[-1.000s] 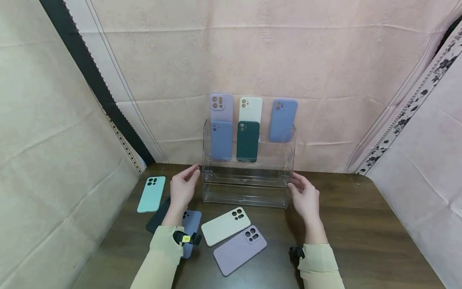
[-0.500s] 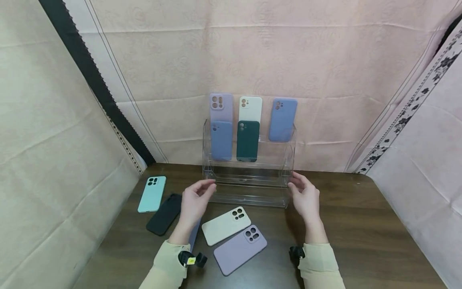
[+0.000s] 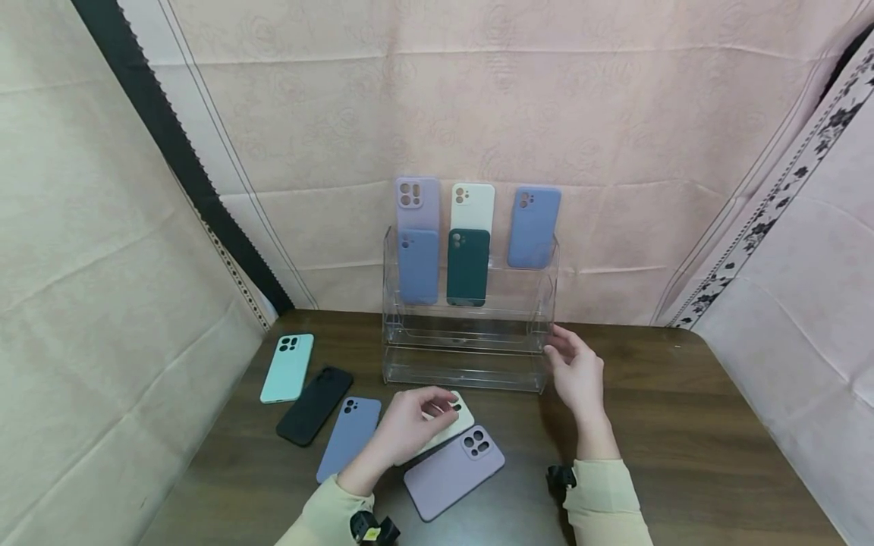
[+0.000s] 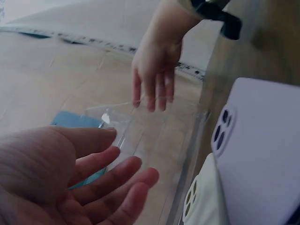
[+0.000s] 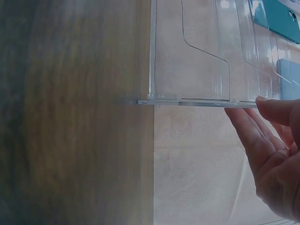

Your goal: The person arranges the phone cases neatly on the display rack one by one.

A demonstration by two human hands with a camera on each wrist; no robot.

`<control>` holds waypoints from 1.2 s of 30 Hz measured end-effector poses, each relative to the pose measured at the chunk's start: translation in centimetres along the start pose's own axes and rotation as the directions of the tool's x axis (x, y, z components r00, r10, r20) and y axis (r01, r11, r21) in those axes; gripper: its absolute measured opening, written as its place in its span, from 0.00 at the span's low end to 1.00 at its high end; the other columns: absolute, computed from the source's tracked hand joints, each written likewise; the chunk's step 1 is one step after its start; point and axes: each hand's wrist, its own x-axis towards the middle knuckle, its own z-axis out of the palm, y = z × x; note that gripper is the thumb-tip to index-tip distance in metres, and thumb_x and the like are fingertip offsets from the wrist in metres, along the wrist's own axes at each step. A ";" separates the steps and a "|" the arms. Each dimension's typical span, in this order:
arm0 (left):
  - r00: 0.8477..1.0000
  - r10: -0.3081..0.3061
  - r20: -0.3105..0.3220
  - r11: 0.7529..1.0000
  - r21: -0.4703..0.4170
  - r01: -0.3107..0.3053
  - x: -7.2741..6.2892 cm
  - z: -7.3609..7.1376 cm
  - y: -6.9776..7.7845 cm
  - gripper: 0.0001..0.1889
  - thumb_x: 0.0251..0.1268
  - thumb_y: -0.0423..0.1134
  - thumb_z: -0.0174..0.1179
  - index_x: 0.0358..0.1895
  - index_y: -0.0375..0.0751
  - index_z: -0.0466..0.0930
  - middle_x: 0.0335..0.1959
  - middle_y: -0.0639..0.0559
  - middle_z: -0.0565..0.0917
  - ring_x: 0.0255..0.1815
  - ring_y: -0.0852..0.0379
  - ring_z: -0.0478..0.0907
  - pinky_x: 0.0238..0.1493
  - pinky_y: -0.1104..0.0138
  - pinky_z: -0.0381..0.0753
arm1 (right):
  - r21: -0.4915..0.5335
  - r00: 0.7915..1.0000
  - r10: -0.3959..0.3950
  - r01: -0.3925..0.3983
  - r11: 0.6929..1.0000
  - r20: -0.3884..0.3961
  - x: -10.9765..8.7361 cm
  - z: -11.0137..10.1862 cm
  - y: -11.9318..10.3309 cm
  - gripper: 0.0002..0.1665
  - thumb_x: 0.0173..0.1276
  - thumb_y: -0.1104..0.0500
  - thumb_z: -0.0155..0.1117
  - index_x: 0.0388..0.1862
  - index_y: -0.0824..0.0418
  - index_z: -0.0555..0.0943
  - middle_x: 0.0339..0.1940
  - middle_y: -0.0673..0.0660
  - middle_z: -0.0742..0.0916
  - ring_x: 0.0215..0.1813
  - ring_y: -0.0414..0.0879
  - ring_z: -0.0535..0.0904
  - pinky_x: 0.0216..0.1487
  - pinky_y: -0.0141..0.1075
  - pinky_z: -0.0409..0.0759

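Note:
A clear tiered display stand (image 3: 464,368) carries several phone cases: a lilac case (image 3: 418,201) and a white one (image 3: 471,205) at the back left and middle, a blue case (image 3: 535,227) at the back right. In the row before them stand a smaller blue case (image 3: 419,269) and a dark green case (image 3: 468,265). My right hand (image 3: 576,371) holds the stand's right side panel, thumb at its edge. Fingers loosely bent, my left hand (image 3: 410,425) hovers over a cream phone case (image 3: 464,415), partly hiding it; its palm holds nothing in the left wrist view.
Loose cases lie on the wooden table (image 3: 683,440): lilac (image 3: 454,474) beside the cream one, then blue (image 3: 350,436), black (image 3: 315,406) and mint (image 3: 287,368) towards the left. Pale cloth (image 3: 614,114) encloses the table's back and sides.
My left hand has left the stand's left side and come down, nearer and rightward, over the cream case, uncovering the black and blue cases. My right hand stays at the stand.

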 end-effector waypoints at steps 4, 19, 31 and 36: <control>0.998 -0.014 0.068 0.999 0.032 0.012 -0.4 0.6 0.3 0.12 0.67 0.42 0.67 0.51 0.46 0.86 0.41 0.57 0.88 0.38 0.65 0.83 0.34 0.69 0.81 | -0.004 1.000 -0.003 0.003 1.000 -0.005 0.0 0.1 0.1 0.24 0.71 0.64 0.66 0.65 0.55 0.79 0.52 0.58 0.89 0.45 0.53 0.89 0.34 0.29 0.85; 0.968 -0.059 0.244 0.981 0.195 0.011 -1.0 1.2 0.5 0.18 0.55 0.40 0.74 0.51 0.44 0.85 0.36 0.55 0.85 0.39 0.58 0.81 0.37 0.69 0.78 | -0.027 1.000 -0.002 0.002 1.000 -0.011 0.1 0.1 0.0 0.23 0.72 0.63 0.66 0.65 0.54 0.80 0.52 0.58 0.89 0.46 0.52 0.89 0.36 0.32 0.86; 0.964 -0.073 0.256 0.959 0.282 -0.003 -1.3 1.6 0.8 0.23 0.48 0.39 0.77 0.52 0.45 0.86 0.37 0.56 0.83 0.37 0.61 0.78 0.35 0.71 0.75 | -0.020 1.000 -0.015 0.015 1.000 -0.011 0.1 0.1 0.1 0.24 0.71 0.63 0.66 0.65 0.54 0.80 0.51 0.58 0.89 0.46 0.52 0.89 0.36 0.31 0.85; 0.963 -0.065 0.261 0.954 0.301 -0.017 -1.5 1.8 0.8 0.25 0.44 0.39 0.78 0.51 0.46 0.86 0.36 0.57 0.83 0.35 0.62 0.76 0.35 0.71 0.74 | -0.020 1.000 -0.017 0.017 1.000 -0.007 0.0 0.1 0.1 0.24 0.71 0.63 0.66 0.65 0.54 0.79 0.52 0.59 0.89 0.46 0.53 0.89 0.36 0.32 0.85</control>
